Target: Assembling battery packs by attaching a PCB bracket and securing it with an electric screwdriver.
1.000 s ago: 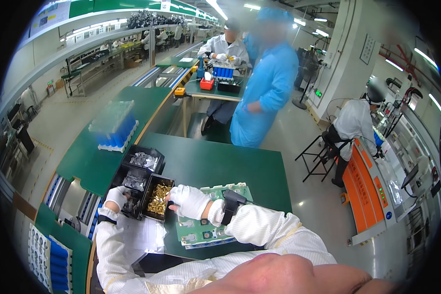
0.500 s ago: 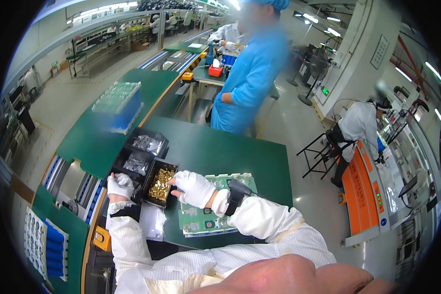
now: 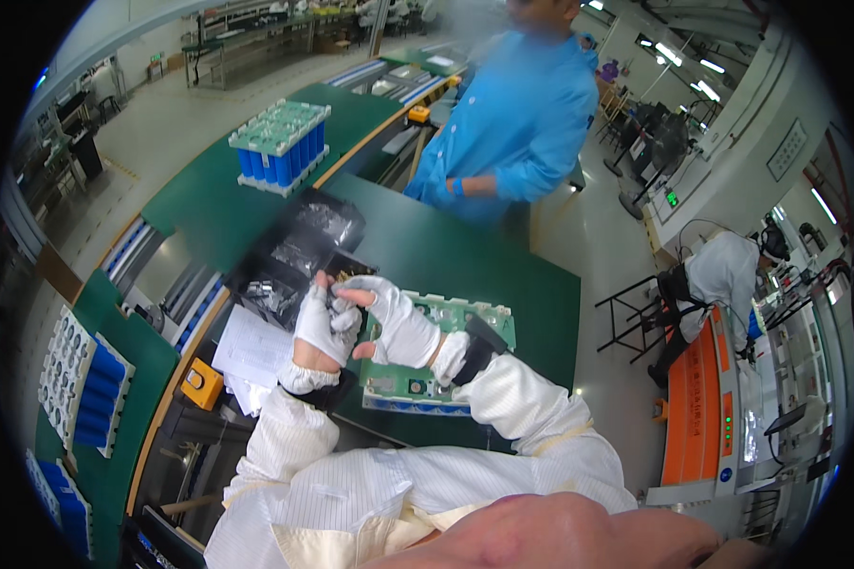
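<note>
My left hand (image 3: 321, 329) and my right hand (image 3: 396, 325), both in white gloves, meet in front of me with their fingertips touching. The left fingers are curled, and the right thumb and fingers point into them. Whether a small part sits between them is hidden. Just behind the hands lies a black tray (image 3: 349, 266) of small gold parts, mostly covered by them. Under my right wrist, which wears a black strap, rests a green circuit board (image 3: 489, 321) on the green table (image 3: 503, 270).
Black trays with clear bags (image 3: 308, 232) lie behind the hands. A person in a blue coat (image 3: 527, 123) stands at the table's far edge. A pack of blue cells (image 3: 280, 144) stands at back left. White paper (image 3: 249, 347) and a yellow box (image 3: 199, 384) lie left.
My right hand came out of the tray of gold parts and my left hand let go of the tray's side; both now meet above it. The person in blue has come closer.
</note>
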